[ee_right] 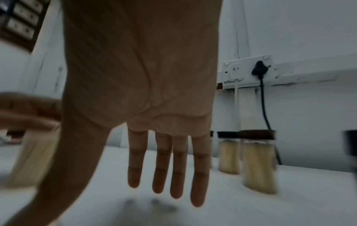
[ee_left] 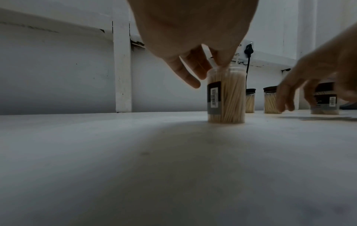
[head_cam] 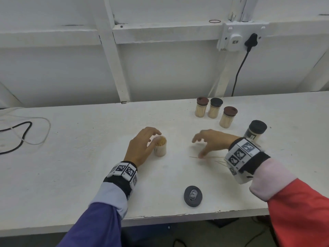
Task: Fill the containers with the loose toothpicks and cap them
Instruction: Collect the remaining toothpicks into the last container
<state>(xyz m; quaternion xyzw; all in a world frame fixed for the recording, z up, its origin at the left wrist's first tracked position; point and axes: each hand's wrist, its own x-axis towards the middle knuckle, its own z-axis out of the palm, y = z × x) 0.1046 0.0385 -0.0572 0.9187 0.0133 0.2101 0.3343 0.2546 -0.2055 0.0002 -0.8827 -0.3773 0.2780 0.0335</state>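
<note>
An open clear container (head_cam: pixel 160 147) packed with toothpicks stands upright on the white table (head_cam: pixel 80 157). My left hand (head_cam: pixel 154 141) curls round its top, fingertips on the rim (ee_left: pixel 224 65); the left wrist view shows the container (ee_left: pixel 226 97) and its dark label. Several loose toothpicks (head_cam: pixel 211 157) lie to the right of it. Over them hovers my right hand (head_cam: pixel 198 147), fingers straight and spread (ee_right: pixel 170 183), holding nothing. A dark grey lid (head_cam: pixel 193 196) lies flat near the front edge.
Several capped, filled containers stand at the back right: two brown-lidded (head_cam: pixel 202 106) (head_cam: pixel 228 116) and two black-lidded (head_cam: pixel 215 107) (head_cam: pixel 256 130). A wall socket with a black plug (head_cam: pixel 251 41) is behind them. Cables (head_cam: pixel 23 132) lie at the far left.
</note>
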